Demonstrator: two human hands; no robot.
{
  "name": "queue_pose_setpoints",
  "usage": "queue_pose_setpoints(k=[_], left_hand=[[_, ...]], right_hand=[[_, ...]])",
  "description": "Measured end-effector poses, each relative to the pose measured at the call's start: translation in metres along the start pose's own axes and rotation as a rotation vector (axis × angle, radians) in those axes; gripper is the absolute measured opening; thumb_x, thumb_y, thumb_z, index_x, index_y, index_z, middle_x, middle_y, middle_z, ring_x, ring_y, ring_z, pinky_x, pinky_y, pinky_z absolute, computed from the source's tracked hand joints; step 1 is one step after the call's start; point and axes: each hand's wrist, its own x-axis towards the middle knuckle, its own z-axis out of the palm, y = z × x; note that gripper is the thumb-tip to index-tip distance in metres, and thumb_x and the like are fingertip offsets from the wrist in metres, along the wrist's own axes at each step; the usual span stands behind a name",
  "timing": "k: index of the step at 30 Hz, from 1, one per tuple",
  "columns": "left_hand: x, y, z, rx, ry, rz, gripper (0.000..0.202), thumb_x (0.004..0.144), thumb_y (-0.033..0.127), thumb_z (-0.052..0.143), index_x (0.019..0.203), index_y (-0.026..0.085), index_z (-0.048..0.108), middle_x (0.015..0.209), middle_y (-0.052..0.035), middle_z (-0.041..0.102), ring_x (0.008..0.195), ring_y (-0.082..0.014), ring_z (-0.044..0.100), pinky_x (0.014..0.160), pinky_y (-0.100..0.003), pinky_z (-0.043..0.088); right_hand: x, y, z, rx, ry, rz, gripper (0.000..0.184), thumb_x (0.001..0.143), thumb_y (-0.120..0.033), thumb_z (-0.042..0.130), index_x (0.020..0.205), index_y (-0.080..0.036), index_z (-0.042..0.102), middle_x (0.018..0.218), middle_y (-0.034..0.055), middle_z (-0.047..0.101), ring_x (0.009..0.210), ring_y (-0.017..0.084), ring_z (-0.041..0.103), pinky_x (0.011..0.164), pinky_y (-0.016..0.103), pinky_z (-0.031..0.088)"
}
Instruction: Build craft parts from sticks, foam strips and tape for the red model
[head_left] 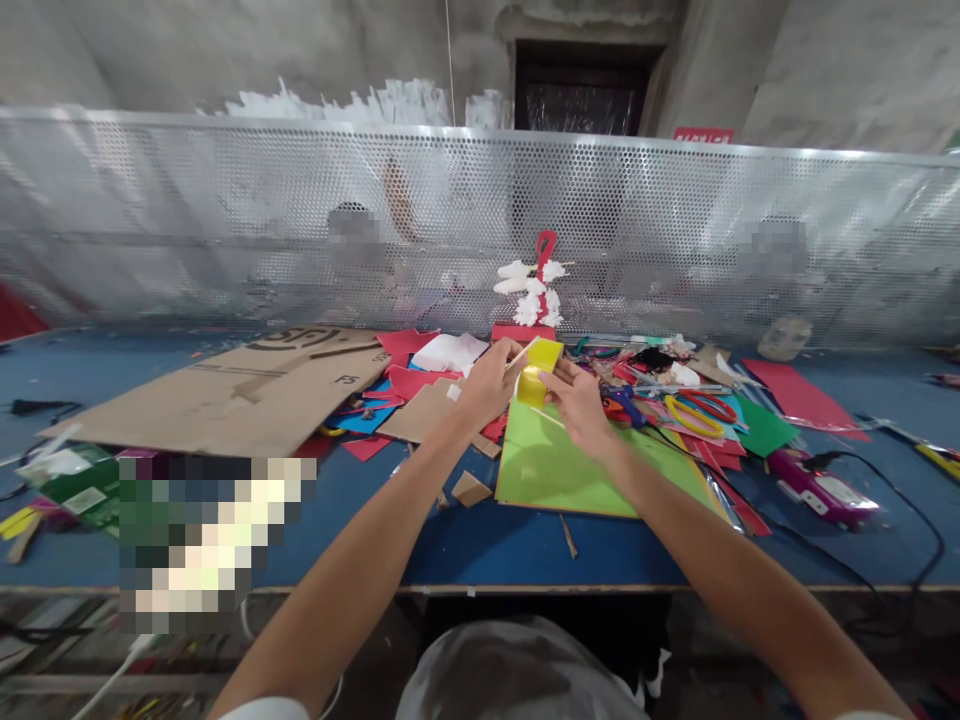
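A shiny yellow piece of sheet (534, 386), with a bend across it, is held up between my two hands. My right hand (581, 400) pinches its right edge. Closed fingers of my left hand (489, 382) are at its left side, with a thin pale stick (524, 352) projecting from them toward the sheet's top. Whether the left fingers also grip the sheet is hidden. Just below the right hand, another thin pale stick (549, 417) shows over a lime-green board (570, 475). My forearms reach in from the bottom.
A red stand with white cloud shapes (530, 300) is behind my hands, before a perforated metal screen (300, 200). Brown cardboard (232, 400) lies left. Scissors with yellow handles (694, 415), a glue gun (626, 408), coloured scraps and a corded purple box (821, 488) are on the right.
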Motion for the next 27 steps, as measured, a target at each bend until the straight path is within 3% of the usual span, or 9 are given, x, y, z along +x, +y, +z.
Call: queue_pose_setpoints(k=[3, 6, 11, 17, 23, 27], left_hand=[[0.001, -0.002, -0.002, 0.112, -0.03, 0.024, 0.029, 0.095, 0.042, 0.059, 0.11, 0.02, 0.07, 0.108, -0.0094, 0.072, 0.102, -0.0238, 0.065, 0.095, -0.033, 0.047], [0.001, -0.002, -0.004, 0.222, -0.061, 0.036, 0.031, 0.096, 0.042, 0.057, 0.111, 0.022, 0.075, 0.111, -0.0081, 0.075, 0.108, -0.0236, 0.067, 0.098, -0.034, 0.049], [0.001, 0.002, -0.004, 0.22, 0.007, -0.054, 0.023, 0.092, 0.039, 0.064, 0.103, 0.025, 0.079, 0.108, -0.005, 0.077, 0.094, -0.0213, 0.07, 0.09, -0.033, 0.052], [0.004, -0.002, -0.005, 0.082, 0.062, -0.166, 0.024, 0.087, 0.041, 0.068, 0.091, 0.02, 0.08, 0.092, -0.004, 0.078, 0.073, -0.0177, 0.065, 0.067, -0.028, 0.046], [0.006, 0.002, -0.008, 0.118, 0.019, -0.169, 0.026, 0.089, 0.04, 0.064, 0.089, 0.017, 0.075, 0.083, -0.0037, 0.074, 0.066, -0.0159, 0.06, 0.065, -0.028, 0.044], [0.006, 0.002, -0.008, 0.216, -0.028, -0.11, 0.025, 0.096, 0.038, 0.055, 0.091, 0.017, 0.068, 0.084, -0.0051, 0.071, 0.072, -0.0181, 0.062, 0.072, -0.03, 0.046]], right_hand=[[0.002, -0.001, 0.0, 0.06, 0.045, 0.045, 0.042, 0.063, -0.033, 0.083, 0.1, -0.018, 0.07, 0.099, 0.0052, 0.075, 0.071, 0.012, 0.065, 0.053, 0.019, 0.046], [0.0, -0.002, 0.001, 0.077, 0.087, 0.054, 0.041, 0.062, -0.033, 0.084, 0.098, -0.018, 0.071, 0.098, 0.0041, 0.076, 0.072, 0.012, 0.066, 0.054, 0.019, 0.049], [-0.005, -0.002, 0.004, 0.019, 0.103, 0.021, 0.039, 0.067, -0.036, 0.081, 0.101, -0.018, 0.071, 0.107, 0.0068, 0.076, 0.086, 0.017, 0.071, 0.06, 0.021, 0.054], [-0.01, -0.004, 0.008, -0.09, 0.064, -0.032, 0.041, 0.071, -0.039, 0.079, 0.105, -0.017, 0.069, 0.106, 0.0081, 0.076, 0.089, 0.022, 0.073, 0.06, 0.024, 0.058], [-0.013, -0.008, 0.009, -0.144, 0.05, -0.044, 0.042, 0.072, -0.041, 0.077, 0.106, -0.018, 0.068, 0.107, 0.0079, 0.076, 0.089, 0.024, 0.074, 0.061, 0.027, 0.059], [-0.012, -0.006, 0.005, -0.17, 0.014, -0.044, 0.044, 0.072, -0.042, 0.077, 0.109, -0.019, 0.067, 0.105, 0.0079, 0.076, 0.083, 0.023, 0.074, 0.058, 0.028, 0.059]])
